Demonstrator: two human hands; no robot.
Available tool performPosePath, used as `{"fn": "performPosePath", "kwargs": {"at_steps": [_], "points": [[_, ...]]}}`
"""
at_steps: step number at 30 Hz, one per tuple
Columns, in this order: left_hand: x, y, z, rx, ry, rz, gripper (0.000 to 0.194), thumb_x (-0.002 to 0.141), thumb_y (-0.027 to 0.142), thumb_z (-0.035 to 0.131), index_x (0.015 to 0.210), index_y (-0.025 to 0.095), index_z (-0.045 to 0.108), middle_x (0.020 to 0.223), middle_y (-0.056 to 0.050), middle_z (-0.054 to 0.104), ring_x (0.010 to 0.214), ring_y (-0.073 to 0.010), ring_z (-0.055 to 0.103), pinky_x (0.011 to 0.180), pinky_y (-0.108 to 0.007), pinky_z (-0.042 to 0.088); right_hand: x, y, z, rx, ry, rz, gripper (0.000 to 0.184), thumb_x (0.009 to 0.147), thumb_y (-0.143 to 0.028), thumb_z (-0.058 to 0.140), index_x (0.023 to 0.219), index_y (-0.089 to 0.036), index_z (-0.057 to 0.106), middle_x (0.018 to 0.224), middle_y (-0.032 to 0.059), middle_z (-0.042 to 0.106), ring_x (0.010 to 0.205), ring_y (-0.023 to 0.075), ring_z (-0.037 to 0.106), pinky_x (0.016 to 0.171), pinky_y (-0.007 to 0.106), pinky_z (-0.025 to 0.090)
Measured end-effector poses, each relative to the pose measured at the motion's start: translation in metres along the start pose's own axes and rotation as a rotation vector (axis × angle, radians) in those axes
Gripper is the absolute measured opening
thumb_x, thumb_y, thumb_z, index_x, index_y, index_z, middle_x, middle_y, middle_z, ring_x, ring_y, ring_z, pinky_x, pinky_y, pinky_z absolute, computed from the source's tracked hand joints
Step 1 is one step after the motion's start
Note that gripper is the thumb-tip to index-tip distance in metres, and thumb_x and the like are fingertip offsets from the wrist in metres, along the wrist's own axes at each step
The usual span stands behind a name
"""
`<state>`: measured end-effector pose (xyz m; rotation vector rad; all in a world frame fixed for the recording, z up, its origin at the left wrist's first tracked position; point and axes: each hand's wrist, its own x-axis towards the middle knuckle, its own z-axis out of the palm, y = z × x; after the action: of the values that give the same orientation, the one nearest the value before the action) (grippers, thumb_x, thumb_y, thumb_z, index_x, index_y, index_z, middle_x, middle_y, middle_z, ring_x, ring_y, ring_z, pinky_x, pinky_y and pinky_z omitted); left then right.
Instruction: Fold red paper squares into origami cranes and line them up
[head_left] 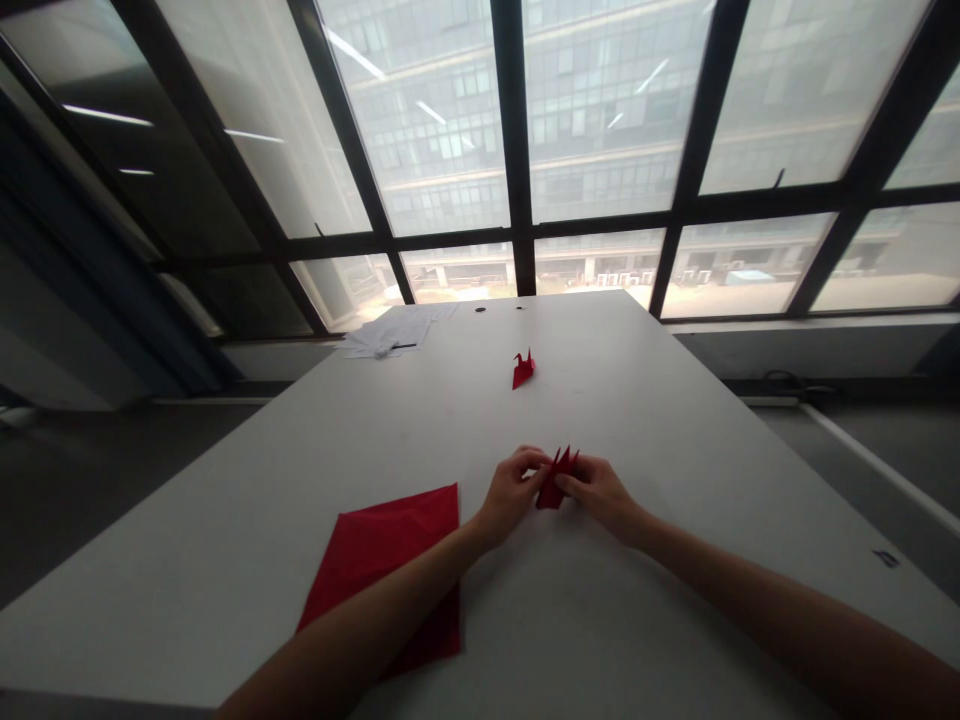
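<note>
Between my two hands is a small folded red paper (553, 492), its several narrow points standing upward. My left hand (516, 488) pinches its left side with thumb and fingers. From the right, my right hand (596, 487) grips the same paper, the thumb lying across its front face. Farther up the table stands a finished-looking red origami crane (524, 371), apart from both hands. Red paper (390, 545) lies flat on the left, partly covered by my left forearm.
The white table (585, 610) runs away toward large dark-framed windows (517, 130). Loose white papers (390, 330) with a dark pen (403, 346) on them lie at its far left. A round dark hole (481, 310) sits near the far edge. A small dark mark (886, 558) shows at the right.
</note>
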<state>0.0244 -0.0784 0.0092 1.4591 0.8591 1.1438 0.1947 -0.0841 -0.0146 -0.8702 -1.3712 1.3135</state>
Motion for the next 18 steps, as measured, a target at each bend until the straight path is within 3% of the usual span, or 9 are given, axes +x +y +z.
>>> {"fn": "performPosePath", "kwargs": {"at_steps": [4, 8, 14, 18], "points": [[-0.001, 0.001, -0.004, -0.078, -0.020, -0.093, 0.037, 0.088, 0.045, 0.067, 0.103, 0.012, 0.072, 0.092, -0.010, 0.070, 0.081, -0.0202, 0.063, 0.074, -0.033, 0.052, 0.000, 0.002, -0.005, 0.050, -0.037, 0.042, 0.038, 0.079, -0.048, 0.075, 0.096, -0.014, 0.073, 0.088, 0.0072, 0.073, 0.080, 0.0216, 0.065, 0.077, 0.036, 0.051], [-0.001, 0.003, -0.008, -0.056, -0.055, -0.042, 0.037, 0.085, 0.040, 0.072, 0.111, 0.013, 0.072, 0.101, -0.011, 0.071, 0.086, -0.0200, 0.062, 0.077, -0.031, 0.049, 0.000, 0.001, -0.008, 0.052, -0.154, 0.088, 0.037, 0.078, -0.048, 0.076, 0.094, -0.014, 0.073, 0.085, 0.0054, 0.071, 0.076, 0.0196, 0.063, 0.073, 0.033, 0.050], [0.000, 0.003, -0.011, -0.106, -0.080, 0.009, 0.022, 0.084, 0.033, 0.074, 0.095, 0.014, 0.070, 0.083, -0.004, 0.064, 0.072, -0.0132, 0.054, 0.068, -0.026, 0.045, 0.000, -0.001, -0.009, 0.077, -0.210, 0.089, 0.032, 0.081, -0.045, 0.075, 0.096, -0.016, 0.073, 0.087, 0.0042, 0.071, 0.072, 0.0162, 0.060, 0.069, 0.029, 0.045], [0.000, 0.001, -0.012, -0.127, -0.088, 0.062, 0.021, 0.080, 0.028, 0.078, 0.086, 0.015, 0.064, 0.090, -0.004, 0.063, 0.081, -0.0147, 0.057, 0.073, -0.026, 0.046, 0.000, 0.002, -0.010, 0.071, -0.166, 0.074, 0.031, 0.080, -0.044, 0.076, 0.088, -0.015, 0.071, 0.076, 0.0011, 0.066, 0.065, 0.0132, 0.054, 0.062, 0.026, 0.041]]}}
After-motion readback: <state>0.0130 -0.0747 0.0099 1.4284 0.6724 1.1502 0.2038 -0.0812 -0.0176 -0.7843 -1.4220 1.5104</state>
